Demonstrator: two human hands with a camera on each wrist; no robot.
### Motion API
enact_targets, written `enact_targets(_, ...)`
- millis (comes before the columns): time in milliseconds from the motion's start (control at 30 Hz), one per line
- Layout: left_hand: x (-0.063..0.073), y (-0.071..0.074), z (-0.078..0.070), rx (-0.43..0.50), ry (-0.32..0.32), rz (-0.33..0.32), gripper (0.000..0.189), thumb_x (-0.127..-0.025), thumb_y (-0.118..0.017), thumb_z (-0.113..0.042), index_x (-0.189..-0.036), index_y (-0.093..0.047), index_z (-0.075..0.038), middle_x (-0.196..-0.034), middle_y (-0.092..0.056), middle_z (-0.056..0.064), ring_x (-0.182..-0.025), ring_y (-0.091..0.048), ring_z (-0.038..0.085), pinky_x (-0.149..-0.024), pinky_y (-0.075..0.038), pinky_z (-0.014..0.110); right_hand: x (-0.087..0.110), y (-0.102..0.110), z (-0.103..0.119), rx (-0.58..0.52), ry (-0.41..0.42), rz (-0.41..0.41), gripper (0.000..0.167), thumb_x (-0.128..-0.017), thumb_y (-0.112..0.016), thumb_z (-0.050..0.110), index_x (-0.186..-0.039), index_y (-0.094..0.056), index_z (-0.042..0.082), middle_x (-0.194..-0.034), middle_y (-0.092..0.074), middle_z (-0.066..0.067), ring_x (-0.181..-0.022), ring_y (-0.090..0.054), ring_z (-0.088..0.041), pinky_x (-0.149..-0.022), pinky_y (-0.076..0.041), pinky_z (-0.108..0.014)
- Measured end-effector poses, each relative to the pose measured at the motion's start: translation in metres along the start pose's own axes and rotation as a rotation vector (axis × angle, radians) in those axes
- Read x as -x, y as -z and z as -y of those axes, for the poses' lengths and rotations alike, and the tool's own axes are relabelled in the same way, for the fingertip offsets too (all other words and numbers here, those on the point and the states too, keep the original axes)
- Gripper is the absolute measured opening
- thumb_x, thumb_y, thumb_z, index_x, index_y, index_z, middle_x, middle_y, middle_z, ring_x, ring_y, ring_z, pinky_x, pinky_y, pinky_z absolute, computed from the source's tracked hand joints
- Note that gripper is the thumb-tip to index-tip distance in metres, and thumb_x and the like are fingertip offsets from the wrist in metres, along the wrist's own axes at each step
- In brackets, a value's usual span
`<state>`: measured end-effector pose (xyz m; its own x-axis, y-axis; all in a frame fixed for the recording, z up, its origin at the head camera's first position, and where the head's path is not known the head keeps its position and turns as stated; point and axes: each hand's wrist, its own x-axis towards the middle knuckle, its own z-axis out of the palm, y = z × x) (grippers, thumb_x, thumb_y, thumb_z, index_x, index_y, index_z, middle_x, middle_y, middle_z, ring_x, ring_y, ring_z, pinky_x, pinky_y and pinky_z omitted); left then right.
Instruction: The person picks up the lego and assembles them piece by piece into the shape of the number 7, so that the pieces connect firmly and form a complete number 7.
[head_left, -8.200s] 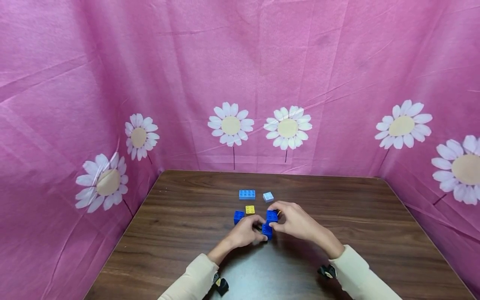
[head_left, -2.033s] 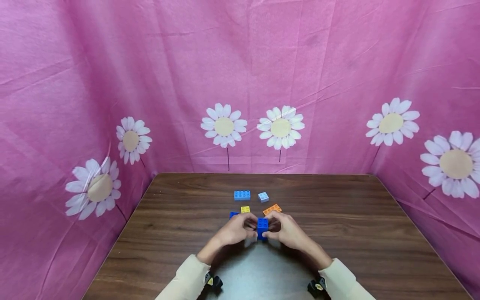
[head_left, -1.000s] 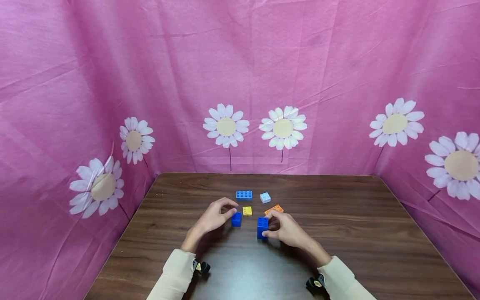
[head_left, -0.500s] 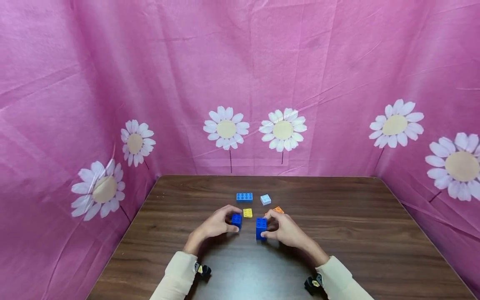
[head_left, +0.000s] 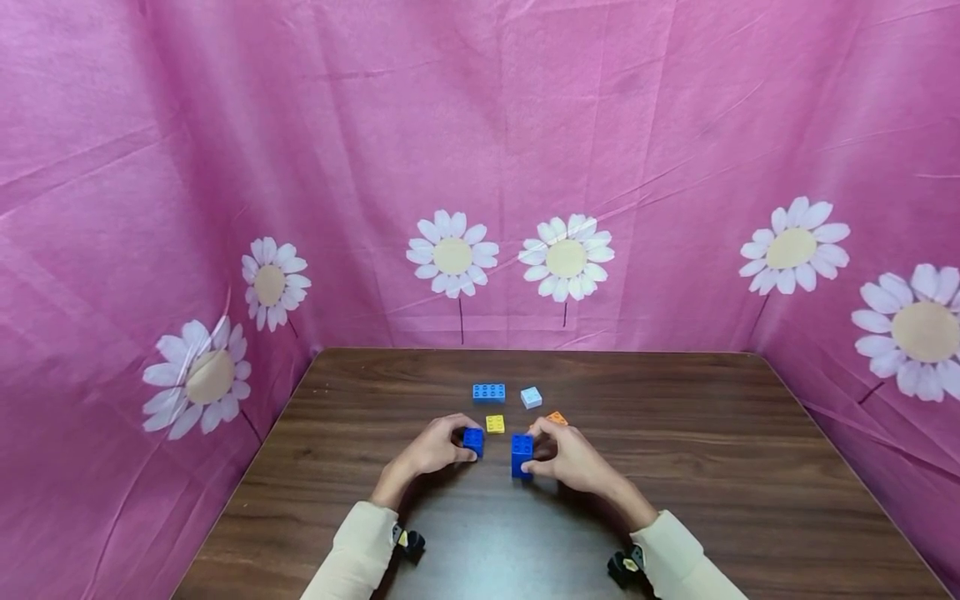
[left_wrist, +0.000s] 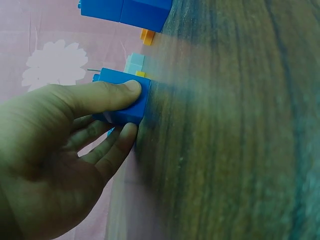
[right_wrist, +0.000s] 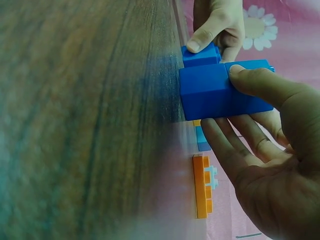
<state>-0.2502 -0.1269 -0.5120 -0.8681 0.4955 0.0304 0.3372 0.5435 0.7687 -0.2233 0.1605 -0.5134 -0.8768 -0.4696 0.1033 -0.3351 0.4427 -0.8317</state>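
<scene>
My left hand [head_left: 431,446] pinches a single dark blue toy building brick [head_left: 473,442] between thumb and fingers. In the left wrist view that brick [left_wrist: 112,77] sits on the table, the thumb pressed on its side. To its right, my right hand [head_left: 576,458] holds a stack of two dark blue bricks [head_left: 522,457], one on top of the other. The right wrist view shows this stack [right_wrist: 205,95] upright on the table, with the thumb on the upper brick and fingers along the other side. A gap separates the stack from the single brick in the head view.
Behind the hands lie a yellow brick [head_left: 495,424], a lighter blue long brick [head_left: 489,392] and a pale blue brick [head_left: 531,397]. An orange flat brick [head_left: 557,418] is partly hidden behind the right hand. A pink flowered cloth [head_left: 510,125] surrounds the wooden table [head_left: 360,392].
Two dark blue bricks, offset and held by both hands earlier, now form one straight stack. My left hand has let go, moved left and taken hold of the single blue brick.
</scene>
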Motion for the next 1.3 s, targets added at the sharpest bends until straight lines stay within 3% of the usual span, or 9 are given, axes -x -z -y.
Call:
enact_targets(333, -0.002, 0.000, 0.002, -0.014, -0.024, -0.019, 0.037, -0.086, -0.086, -0.001, -0.121, -0.073, -0.002, -0.108, -0.072, 0.011, -0.087, -0.064, 0.016, -0.069, -0.056, 0.024, 0.000, 0.000, 0.001, -0.003, -0.012, -0.007, 0.031, -0.088, -0.089, 0.016, -0.105, -0.063, 0.014, -0.112, -0.073, -0.008, -0.102, -0.075, -0.022, -0.085, -0.066, -0.034)
enact_targets(500, -0.002, 0.001, -0.001, -0.014, -0.033, -0.029, 0.039, -0.086, -0.086, -0.002, -0.123, -0.073, -0.003, -0.110, -0.073, 0.010, -0.093, -0.064, 0.017, -0.079, -0.057, 0.027, 0.000, 0.000, 0.002, 0.001, -0.016, -0.010, 0.030, -0.088, -0.089, 0.017, -0.104, -0.064, 0.015, -0.113, -0.073, -0.007, -0.102, -0.074, -0.021, -0.084, -0.065, -0.033)
enact_targets(767, 0.000, 0.007, -0.018, 0.077, -0.027, -0.060, 0.039, -0.089, -0.083, -0.003, -0.126, -0.072, -0.005, -0.112, -0.066, 0.006, -0.100, -0.067, 0.019, -0.086, -0.059, 0.029, -0.001, 0.000, 0.000, -0.022, -0.011, -0.001, 0.030, -0.088, -0.089, 0.016, -0.104, -0.063, 0.014, -0.111, -0.073, -0.007, -0.102, -0.075, -0.021, -0.085, -0.065, -0.033)
enact_targets(1033, 0.001, 0.009, -0.035, 0.150, -0.005, -0.118, 0.038, -0.092, -0.084, -0.012, -0.127, -0.069, -0.014, -0.112, -0.075, 0.006, -0.101, -0.070, 0.018, -0.092, -0.060, 0.036, -0.003, -0.003, 0.001, -0.014, -0.002, -0.006, 0.029, -0.089, -0.089, 0.017, -0.103, -0.064, 0.015, -0.108, -0.075, -0.003, -0.100, -0.075, -0.016, -0.087, -0.064, -0.033)
enact_targets(1300, 0.005, 0.012, -0.050, 0.259, 0.005, -0.158, 0.039, -0.092, -0.084, -0.013, -0.128, -0.069, -0.012, -0.112, -0.076, 0.010, -0.102, -0.072, 0.019, -0.092, -0.060, 0.033, -0.005, -0.005, 0.004, -0.020, 0.021, 0.001, 0.029, -0.088, -0.089, 0.015, -0.103, -0.063, 0.014, -0.106, -0.076, -0.004, -0.098, -0.076, -0.017, -0.084, -0.064, -0.029)
